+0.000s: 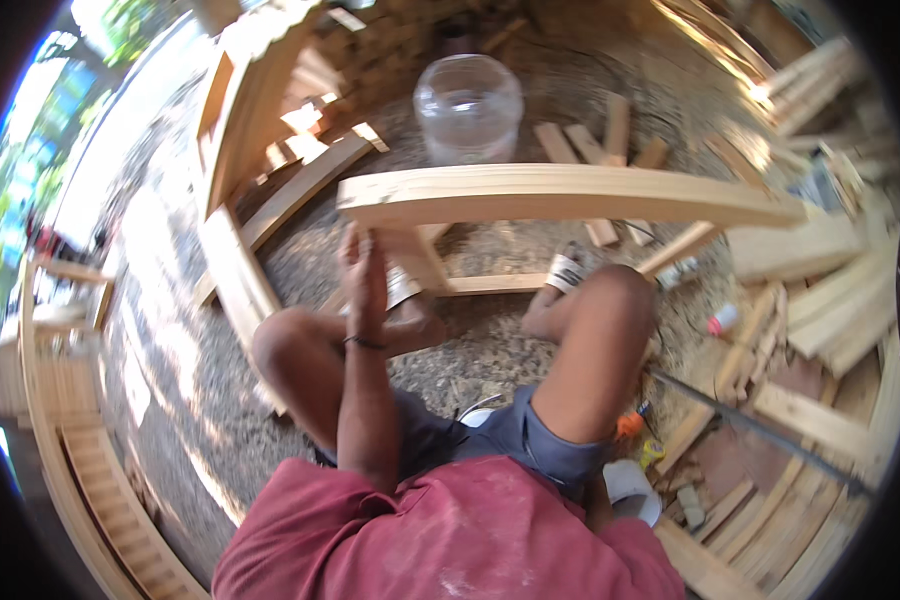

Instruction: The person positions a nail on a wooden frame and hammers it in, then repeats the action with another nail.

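Observation:
A wooden frame (560, 195) stands before me, its thick pale top rail running from left to right. A leg (410, 255) drops from the rail's left end, and a low crosspiece (495, 284) lies between my feet. My left hand (365, 275) is raised just under that left end, beside the leg. Its fingers point up, stretched out, and seem to lie against the wood; whether they press on it is hard to see. My right arm goes down at my right side near a white container (632, 490), and its hand is hidden.
A clear plastic tub (468, 105) stands beyond the rail. Several wood offcuts (580, 145) lie near it. On the right are stacked boards (845, 300), a long metal bar (760, 430) and an orange-handled item (630, 424). Wooden framework (255, 110) stands at the far left.

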The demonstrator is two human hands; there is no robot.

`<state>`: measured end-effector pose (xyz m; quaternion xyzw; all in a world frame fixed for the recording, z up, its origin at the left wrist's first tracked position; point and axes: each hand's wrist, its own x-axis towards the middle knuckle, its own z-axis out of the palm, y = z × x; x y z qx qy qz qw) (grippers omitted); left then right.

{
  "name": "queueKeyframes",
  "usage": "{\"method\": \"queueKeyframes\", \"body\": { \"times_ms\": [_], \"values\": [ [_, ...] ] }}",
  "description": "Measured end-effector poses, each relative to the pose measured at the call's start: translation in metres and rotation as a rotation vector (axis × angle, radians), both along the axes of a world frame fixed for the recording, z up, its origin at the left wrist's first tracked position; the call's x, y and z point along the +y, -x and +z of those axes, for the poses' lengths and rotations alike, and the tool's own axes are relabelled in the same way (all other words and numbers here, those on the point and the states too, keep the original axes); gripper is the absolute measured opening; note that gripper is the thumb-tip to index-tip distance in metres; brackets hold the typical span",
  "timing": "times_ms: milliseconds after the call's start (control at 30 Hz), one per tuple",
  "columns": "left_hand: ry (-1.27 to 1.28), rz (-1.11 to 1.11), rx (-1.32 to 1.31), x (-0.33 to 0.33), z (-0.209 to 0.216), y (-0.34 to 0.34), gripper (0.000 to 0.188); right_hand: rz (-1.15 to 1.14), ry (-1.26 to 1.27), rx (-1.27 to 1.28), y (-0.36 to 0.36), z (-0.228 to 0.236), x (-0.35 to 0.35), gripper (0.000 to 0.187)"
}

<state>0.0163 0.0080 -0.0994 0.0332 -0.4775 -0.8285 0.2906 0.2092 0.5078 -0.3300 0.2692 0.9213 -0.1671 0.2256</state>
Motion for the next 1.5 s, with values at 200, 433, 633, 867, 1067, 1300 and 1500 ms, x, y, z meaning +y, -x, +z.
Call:
{"method": "queueKeyframes", "body": {
  "times_ms": [200,433,633,867,1067,1300,1500],
  "values": [
    [0.144,0.077,-0.129,-0.008,0.009,-0.004,0.023,-0.002,0.043,-0.009,-0.01,-0.012,-0.016,0.044],
    [0.208,0.052,-0.048,-0.001,0.036,-0.016,0.04,-0.096,0.097,-0.055,-0.01,0.003,-0.04,0.048],
    [0.564,0.209,-0.449,-0.003,0.052,-0.015,0.046,-0.096,0.123,-0.152,-0.016,-0.003,-0.031,0.055],
    [0.828,0.321,-0.37,-0.006,0.132,-0.102,0.025,-0.008,0.088,-0.089,-0.012,0.026,-0.009,0.054],
    [0.882,0.197,-0.671,-0.019,0.094,-0.131,0.016,-0.028,0.059,-0.062,-0.021,0.047,0.007,0.053],
    [1.391,-0.038,-0.75,-0.019,0.074,-0.127,0.014,-0.053,0.043,-0.049,-0.031,0.065,0.012,0.051],
    [1.474,0.122,-0.467,-0.031,0.131,-0.159,0.015,-0.051,0.044,-0.024,-0.023,0.077,0.006,0.05]
  ]
}}
